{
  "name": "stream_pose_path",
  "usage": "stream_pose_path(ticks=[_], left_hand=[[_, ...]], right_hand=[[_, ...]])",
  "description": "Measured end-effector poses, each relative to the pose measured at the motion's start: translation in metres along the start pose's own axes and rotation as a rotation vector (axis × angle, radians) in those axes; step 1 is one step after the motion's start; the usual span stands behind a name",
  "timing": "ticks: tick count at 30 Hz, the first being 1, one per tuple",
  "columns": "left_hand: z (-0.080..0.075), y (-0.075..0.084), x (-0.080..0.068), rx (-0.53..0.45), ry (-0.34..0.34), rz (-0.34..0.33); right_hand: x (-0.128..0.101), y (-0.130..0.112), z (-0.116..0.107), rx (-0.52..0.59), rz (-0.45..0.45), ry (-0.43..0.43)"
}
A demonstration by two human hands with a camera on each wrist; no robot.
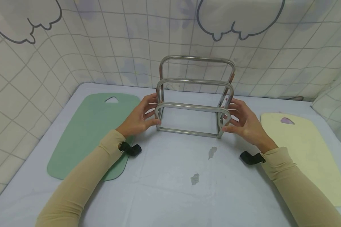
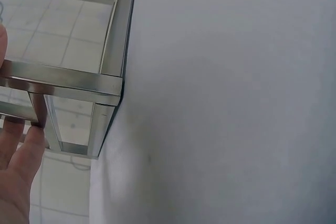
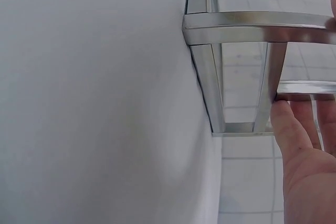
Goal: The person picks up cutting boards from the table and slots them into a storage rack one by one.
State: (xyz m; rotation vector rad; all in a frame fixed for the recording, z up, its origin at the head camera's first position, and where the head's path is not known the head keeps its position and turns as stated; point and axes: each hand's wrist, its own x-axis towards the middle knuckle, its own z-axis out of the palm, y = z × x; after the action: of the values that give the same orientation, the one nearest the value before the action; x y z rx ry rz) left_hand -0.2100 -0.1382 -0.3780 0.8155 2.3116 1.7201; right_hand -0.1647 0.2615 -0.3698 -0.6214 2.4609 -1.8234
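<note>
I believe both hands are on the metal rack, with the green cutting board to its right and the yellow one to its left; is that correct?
Not quite: the head view shows the boards swapped. Both the left hand and right hand are on the metal rack, but the green cutting board lies left and the yellow one right.

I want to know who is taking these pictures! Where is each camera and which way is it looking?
Head: worn on the head, looking forward and down at the metal rack, green board, yellow board; both arms, left hand, right hand show.
Left wrist: on the left wrist, looking along the table at the rack's base corner; left-hand fingers show.
Right wrist: on the right wrist, looking at the opposite rack corner; right-hand fingers show.
Shared: all three see the rack and table.
</note>
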Motion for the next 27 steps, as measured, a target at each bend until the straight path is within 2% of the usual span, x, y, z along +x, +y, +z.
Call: stream_pose_path(ticks=[14,21,27], left_hand=[[-0.0013,-0.0001,0.0036,-0.008,0.0,-0.007],[-0.0019,-0.0025,0.0046,0.003,0.002,-0.01],[-0.002,-0.003,0.0057,-0.001,0.004,-0.002]], right_hand=[[0.0034,0.0013,0.0001,-0.047,0.015,0.001],[0.0051,0.0023,0.0002,-0.015,0.004,0.0],[0.0062,0.0022,0.0003,-0.038,0.006,0.002]])
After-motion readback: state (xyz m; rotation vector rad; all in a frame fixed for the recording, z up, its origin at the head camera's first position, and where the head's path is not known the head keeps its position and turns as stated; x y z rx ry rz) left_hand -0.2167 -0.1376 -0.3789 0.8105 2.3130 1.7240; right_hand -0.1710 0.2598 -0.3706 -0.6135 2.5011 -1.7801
